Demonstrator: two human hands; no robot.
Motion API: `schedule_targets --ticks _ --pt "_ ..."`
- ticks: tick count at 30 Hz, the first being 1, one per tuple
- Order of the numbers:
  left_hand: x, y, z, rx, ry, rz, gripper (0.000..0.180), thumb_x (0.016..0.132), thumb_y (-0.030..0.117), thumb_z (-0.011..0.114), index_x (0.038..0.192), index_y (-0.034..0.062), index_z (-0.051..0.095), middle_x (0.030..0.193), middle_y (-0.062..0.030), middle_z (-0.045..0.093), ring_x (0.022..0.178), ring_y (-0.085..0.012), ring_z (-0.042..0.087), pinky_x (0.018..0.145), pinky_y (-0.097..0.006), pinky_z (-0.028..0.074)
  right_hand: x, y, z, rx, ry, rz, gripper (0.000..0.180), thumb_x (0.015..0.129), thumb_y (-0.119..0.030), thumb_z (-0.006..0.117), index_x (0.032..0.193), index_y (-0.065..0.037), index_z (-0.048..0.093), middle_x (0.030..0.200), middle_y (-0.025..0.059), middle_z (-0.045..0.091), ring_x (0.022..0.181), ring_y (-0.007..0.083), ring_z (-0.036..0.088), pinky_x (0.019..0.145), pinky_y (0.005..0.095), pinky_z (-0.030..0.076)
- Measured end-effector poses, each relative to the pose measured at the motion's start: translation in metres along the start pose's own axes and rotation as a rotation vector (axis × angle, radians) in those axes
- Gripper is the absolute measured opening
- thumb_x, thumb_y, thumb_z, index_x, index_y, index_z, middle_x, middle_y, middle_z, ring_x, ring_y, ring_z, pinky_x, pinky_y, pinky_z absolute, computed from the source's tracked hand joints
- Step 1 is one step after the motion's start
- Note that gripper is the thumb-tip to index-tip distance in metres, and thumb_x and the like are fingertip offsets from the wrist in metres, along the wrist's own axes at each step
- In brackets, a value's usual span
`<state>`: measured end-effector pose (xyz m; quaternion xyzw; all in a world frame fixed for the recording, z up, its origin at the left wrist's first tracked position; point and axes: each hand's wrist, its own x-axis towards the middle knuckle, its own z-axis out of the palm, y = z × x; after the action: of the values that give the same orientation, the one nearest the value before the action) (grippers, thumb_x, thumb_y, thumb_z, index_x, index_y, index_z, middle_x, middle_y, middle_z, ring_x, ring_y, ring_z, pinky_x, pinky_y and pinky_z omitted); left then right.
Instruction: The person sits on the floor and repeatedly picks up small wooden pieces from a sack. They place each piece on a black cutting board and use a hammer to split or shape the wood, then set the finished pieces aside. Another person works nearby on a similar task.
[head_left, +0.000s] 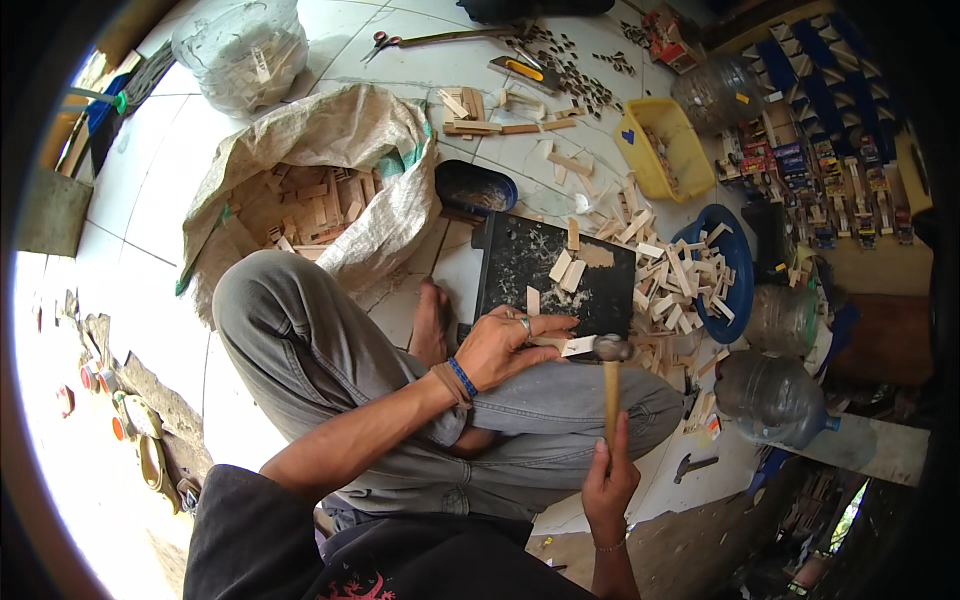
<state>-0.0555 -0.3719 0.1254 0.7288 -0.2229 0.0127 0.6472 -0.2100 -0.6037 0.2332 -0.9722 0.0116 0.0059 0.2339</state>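
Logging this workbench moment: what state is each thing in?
Left hand: pressing small pale wood piece on black board.
Right hand: gripping wooden-handled hammer, head on the piece.
Woven sack: open, holding wood offcuts.
Blue bowl: full of sticks.

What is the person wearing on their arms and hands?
Both forearms are bare, with no gloves. The left hand has a silvery ring on one finger, and its wrist carries a blue bracelet beside a brown band. The right hand has a thin bracelet at the wrist. A dark short sleeve covers the left upper arm.
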Motion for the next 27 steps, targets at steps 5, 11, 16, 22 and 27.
schedule_targets --ticks 5,11,16,22,27 --pt "0.001 0.001 0.001 -0.045 -0.005 -0.027 0.038 0.093 0.018 0.078 0.128 0.0054 0.068 0.106 -0.0104 0.080 0.098 -0.0242 0.078 0.087 -0.034 0.055 -0.006 0.003 0.003 0.034 0.147 -0.082 0.055 0.101 0.000 0.060 0.154 0.003 0.046 0.100 0.0274 0.073 0.069 0.0324 0.072 0.064 0.0387 0.055" --pt "0.001 0.001 0.002 -0.062 -0.008 -0.051 0.038 0.096 0.029 0.073 0.131 0.0152 0.066 0.106 -0.0005 0.080 0.099 -0.0223 0.076 0.090 -0.037 0.048 0.002 0.001 0.004 -0.023 0.101 -0.148 0.056 0.100 0.001 0.060 0.153 0.005 0.046 0.091 0.0239 0.071 0.065 0.0307 0.069 0.061 0.0380 0.054" --pt "-0.001 -0.002 0.004 -0.026 -0.015 -0.049 0.038 0.097 0.032 0.073 0.130 0.0149 0.064 0.107 0.0005 0.080 0.102 -0.0215 0.075 0.092 -0.037 0.047 -0.002 -0.001 0.003 0.034 0.160 -0.092 0.055 0.100 0.000 0.061 0.153 0.005 0.047 0.092 0.0237 0.071 0.067 0.0332 0.069 0.062 0.0388 0.054" --pt "0.001 -0.001 0.002 -0.016 -0.012 -0.066 0.039 0.096 0.033 0.073 0.130 0.0148 0.064 0.108 0.0009 0.080 0.102 -0.0213 0.075 0.094 -0.038 0.047 -0.007 0.002 0.009 -0.019 0.184 -0.095 0.053 0.100 -0.002 0.061 0.150 0.008 0.047 0.087 0.0212 0.070 0.063 0.0346 0.066 0.059 0.0401 0.053" --pt "0.001 0.004 0.001 0.009 -0.023 -0.077 0.037 0.094 0.023 0.078 0.125 0.0067 0.067 0.108 -0.0041 0.080 0.102 -0.0201 0.076 0.094 -0.033 0.049 -0.006 0.005 0.017 0.101 0.297 -0.248 0.056 0.105 -0.002 0.051 0.159 0.004 0.037 0.079 0.0161 0.065 0.060 0.0207 0.058 0.056 0.0362 0.048"
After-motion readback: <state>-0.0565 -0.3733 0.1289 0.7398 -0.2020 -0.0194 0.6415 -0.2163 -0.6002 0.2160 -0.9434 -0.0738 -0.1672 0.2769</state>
